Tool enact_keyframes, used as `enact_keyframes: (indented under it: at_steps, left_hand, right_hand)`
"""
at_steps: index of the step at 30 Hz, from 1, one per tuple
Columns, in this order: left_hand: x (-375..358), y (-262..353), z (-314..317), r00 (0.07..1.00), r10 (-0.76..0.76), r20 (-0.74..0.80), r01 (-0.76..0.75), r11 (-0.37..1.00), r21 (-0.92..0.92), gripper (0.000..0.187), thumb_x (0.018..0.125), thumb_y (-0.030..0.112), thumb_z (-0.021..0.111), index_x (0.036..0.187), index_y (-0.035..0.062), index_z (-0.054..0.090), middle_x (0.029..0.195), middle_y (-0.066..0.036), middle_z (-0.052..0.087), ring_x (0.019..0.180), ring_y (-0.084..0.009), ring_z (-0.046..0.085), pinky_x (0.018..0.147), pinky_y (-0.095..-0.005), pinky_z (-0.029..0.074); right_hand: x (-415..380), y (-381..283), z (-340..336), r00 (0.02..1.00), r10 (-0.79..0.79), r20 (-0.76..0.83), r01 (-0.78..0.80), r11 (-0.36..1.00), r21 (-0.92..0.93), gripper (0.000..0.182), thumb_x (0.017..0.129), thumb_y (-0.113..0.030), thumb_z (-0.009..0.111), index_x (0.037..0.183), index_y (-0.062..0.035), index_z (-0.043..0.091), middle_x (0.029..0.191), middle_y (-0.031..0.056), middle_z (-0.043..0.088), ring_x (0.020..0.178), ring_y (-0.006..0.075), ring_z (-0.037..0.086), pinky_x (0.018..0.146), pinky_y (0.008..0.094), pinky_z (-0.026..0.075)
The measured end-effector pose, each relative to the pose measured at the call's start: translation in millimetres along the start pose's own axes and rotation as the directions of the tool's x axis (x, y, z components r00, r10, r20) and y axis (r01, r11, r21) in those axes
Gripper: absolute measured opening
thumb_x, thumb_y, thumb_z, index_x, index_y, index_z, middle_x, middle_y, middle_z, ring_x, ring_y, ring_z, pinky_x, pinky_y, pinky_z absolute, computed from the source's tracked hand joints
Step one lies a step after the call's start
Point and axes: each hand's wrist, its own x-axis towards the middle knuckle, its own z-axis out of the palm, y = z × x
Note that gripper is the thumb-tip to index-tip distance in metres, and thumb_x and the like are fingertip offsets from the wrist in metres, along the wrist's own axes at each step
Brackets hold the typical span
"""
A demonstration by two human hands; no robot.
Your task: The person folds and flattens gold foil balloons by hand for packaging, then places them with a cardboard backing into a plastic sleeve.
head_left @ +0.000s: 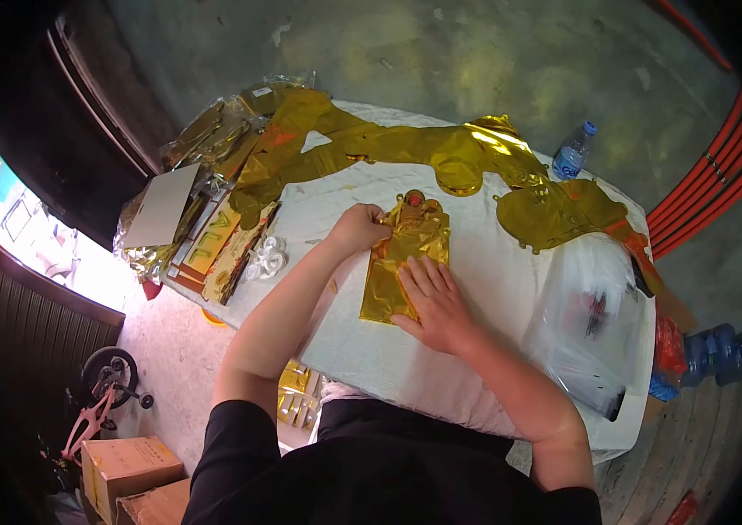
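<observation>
A folded gold foil piece (406, 254) lies on the white cloth-covered table (493, 289) in front of me. My right hand (434, 302) rests flat on its lower half, fingers spread and pressing down. My left hand (360, 227) pinches the foil's upper left edge near a small red-and-gold ornament (414, 206) at its top. A long strip of gold foil balloons (441, 153) stretches across the far side of the table.
Stacked gold packets and a white card (165, 206) sit at the table's left end. A clear plastic bag (594, 324) lies at the right. A water bottle (574, 150) stands at the far right. Cardboard boxes (126, 468) and a pink child's bike (100, 394) are on the floor at left.
</observation>
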Motion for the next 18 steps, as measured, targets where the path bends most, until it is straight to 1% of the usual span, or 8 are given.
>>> enact_keyframes:
  at_steps: [2, 6, 8, 12, 14, 15, 17, 18]
  left_hand:
    - [2.6, -2.9, -0.1, 0.999, -0.044, 0.016, 0.045, 0.991, -0.127, 0.021, 0.067, 0.016, 0.070, 0.077, -0.0004, 0.064, 0.062, -0.007, 0.060, 0.054, -0.0142, 0.054, 0.052, -0.0300, 0.045]
    - [1.2, -3.5, -0.3, 0.999, -0.044, -0.008, 0.042, 0.982, -0.184, 0.019, 0.067, 0.016, 0.071, 0.074, 0.0000, 0.064, 0.060, -0.004, 0.059, 0.051, -0.0128, 0.051, 0.048, -0.0288, 0.042]
    - [4.4, -5.3, -3.8, 0.994, -0.081, 0.079, 0.100, 0.958, -0.268, 0.019, 0.067, 0.017, 0.073, 0.071, 0.0016, 0.063, 0.057, -0.002, 0.057, 0.048, -0.0119, 0.048, 0.045, -0.0275, 0.039]
    - [3.2, 1.9, -9.7, 0.982, -0.122, 0.146, 0.156, 0.957, -0.245, 0.014, 0.074, 0.013, 0.073, 0.072, 0.0050, 0.062, 0.059, 0.002, 0.056, 0.048, -0.0064, 0.045, 0.044, -0.0221, 0.034]
    - [3.2, 1.0, -13.2, 0.973, -0.129, 0.190, 0.158, 0.976, -0.148, 0.016, 0.073, 0.015, 0.074, 0.067, 0.0054, 0.062, 0.057, 0.002, 0.055, 0.048, -0.0066, 0.044, 0.044, -0.0232, 0.033]
    - [3.5, -2.0, -13.0, 0.974, -0.135, 0.180, 0.162, 0.976, -0.147, 0.016, 0.073, 0.015, 0.074, 0.067, 0.0054, 0.062, 0.057, 0.002, 0.055, 0.048, -0.0066, 0.044, 0.044, -0.0232, 0.033]
    - [4.3, -1.0, -10.7, 0.987, -0.093, 0.129, 0.116, 0.976, -0.186, 0.021, 0.064, 0.018, 0.076, 0.060, 0.0039, 0.061, 0.053, -0.003, 0.054, 0.046, -0.0117, 0.045, 0.043, -0.0281, 0.036]
    - [3.6, -0.4, -8.8, 0.990, -0.095, 0.107, 0.112, 0.980, -0.165, 0.021, 0.065, 0.019, 0.075, 0.061, 0.0036, 0.061, 0.052, -0.003, 0.053, 0.046, -0.0120, 0.046, 0.044, -0.0287, 0.037]
  right_hand:
    - [1.9, 1.7, -0.1, 1.000, -0.005, -0.004, 0.005, 1.000, -0.007, 0.072, 0.087, -0.045, 0.056, 0.139, 0.0014, 0.037, 0.146, 0.0227, 0.031, 0.138, 0.0384, 0.024, 0.113, 0.0482, 0.015]
    - [1.3, 2.2, 1.1, 1.000, -0.012, -0.020, 0.012, 1.000, 0.001, 0.072, 0.086, -0.044, 0.056, 0.138, 0.0017, 0.038, 0.146, 0.0233, 0.032, 0.137, 0.0393, 0.025, 0.113, 0.0483, 0.015]
    - [1.4, 1.4, 0.9, 1.000, -0.011, -0.018, 0.011, 1.000, -0.002, 0.072, 0.086, -0.044, 0.056, 0.138, 0.0018, 0.038, 0.145, 0.0234, 0.032, 0.137, 0.0395, 0.025, 0.113, 0.0483, 0.015]
    - [1.3, 1.9, 0.1, 1.000, -0.008, -0.011, 0.008, 1.000, 0.004, 0.072, 0.086, -0.043, 0.057, 0.139, 0.0014, 0.036, 0.146, 0.0234, 0.031, 0.137, 0.0397, 0.025, 0.113, 0.0483, 0.015]
    - [1.1, 2.3, 0.6, 1.000, -0.016, -0.001, 0.016, 1.000, 0.003, 0.072, 0.086, -0.043, 0.057, 0.139, 0.0013, 0.036, 0.146, 0.0232, 0.031, 0.137, 0.0396, 0.024, 0.113, 0.0483, 0.015]
    - [1.4, 2.4, 0.6, 1.000, -0.010, 0.003, 0.010, 1.000, 0.006, 0.072, 0.086, -0.043, 0.057, 0.139, 0.0013, 0.036, 0.147, 0.0231, 0.030, 0.137, 0.0395, 0.024, 0.113, 0.0483, 0.015]
    - [2.6, 0.6, 0.1, 1.000, -0.012, 0.003, 0.012, 1.000, 0.007, 0.073, 0.086, -0.042, 0.057, 0.140, 0.0013, 0.035, 0.147, 0.0230, 0.029, 0.137, 0.0393, 0.024, 0.113, 0.0482, 0.015]
    - [2.7, 0.1, -1.5, 1.000, -0.006, 0.015, 0.006, 1.000, 0.003, 0.073, 0.086, -0.042, 0.057, 0.139, 0.0014, 0.035, 0.147, 0.0229, 0.029, 0.138, 0.0392, 0.023, 0.113, 0.0481, 0.015]
